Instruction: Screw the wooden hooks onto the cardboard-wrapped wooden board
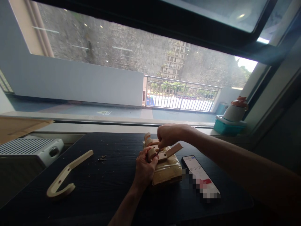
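My left hand (145, 168) is wrapped around the curved end of a pale wooden hook (163, 156), pressing it down on a tape-wrapped brown block (166, 172). My right hand (164, 133) is closed in a fist just above it. A thin dark tool shaft (159, 151) points down from that fist to the hook; its handle is hidden in my fingers. More pale wooden hooks (148, 138) lie behind, partly covered by both hands. At the left of the dark table, another wooden hook (56, 183) with two holes lies apart.
Several small screws (102, 158) lie on the dark table (113, 188). A phone (199, 175) showing a timer rests right of the block. On the window ledge, a jug (235, 110) stands on a teal box (228, 126). A white slatted appliance (35, 150) is at the left.
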The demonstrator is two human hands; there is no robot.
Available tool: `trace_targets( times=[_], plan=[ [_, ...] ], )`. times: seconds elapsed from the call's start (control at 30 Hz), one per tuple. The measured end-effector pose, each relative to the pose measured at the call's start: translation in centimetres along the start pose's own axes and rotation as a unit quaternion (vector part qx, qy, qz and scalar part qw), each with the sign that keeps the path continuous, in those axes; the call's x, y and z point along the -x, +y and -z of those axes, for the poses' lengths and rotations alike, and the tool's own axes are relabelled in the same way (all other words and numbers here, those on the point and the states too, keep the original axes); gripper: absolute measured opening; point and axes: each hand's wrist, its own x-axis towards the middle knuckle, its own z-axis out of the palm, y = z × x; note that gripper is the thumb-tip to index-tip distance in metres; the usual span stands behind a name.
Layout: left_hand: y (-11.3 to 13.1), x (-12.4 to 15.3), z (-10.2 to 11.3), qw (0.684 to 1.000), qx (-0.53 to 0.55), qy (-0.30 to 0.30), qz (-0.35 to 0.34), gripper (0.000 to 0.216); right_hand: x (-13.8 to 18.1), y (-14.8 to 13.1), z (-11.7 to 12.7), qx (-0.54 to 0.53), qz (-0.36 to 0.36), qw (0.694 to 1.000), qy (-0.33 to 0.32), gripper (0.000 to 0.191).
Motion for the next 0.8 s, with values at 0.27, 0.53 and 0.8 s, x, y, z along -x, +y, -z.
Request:
trace_targets(
  times=[0.27, 0.53, 0.8],
  plan=[
    [0.0, 0.0, 0.0, 1.0, 0.0, 0.005, 0.003, 0.025, 0.8, -1.0, 0.1, 0.063, 0.028, 0.997, 0.025, 0.025],
    [0.2, 0.0, 0.1, 1.0, 0.002, 0.005, 0.002, 0.024, -0.6, 0.4, -0.3, -0.018, 0.006, 1.0, 0.005, 0.027],
    [0.4, 0.0, 0.1, 1.0, -0.005, 0.003, 0.004, 0.024, 0.9, -1.4, 0.8, 0.083, 0.019, 0.996, 0.004, 0.031]
  ],
)
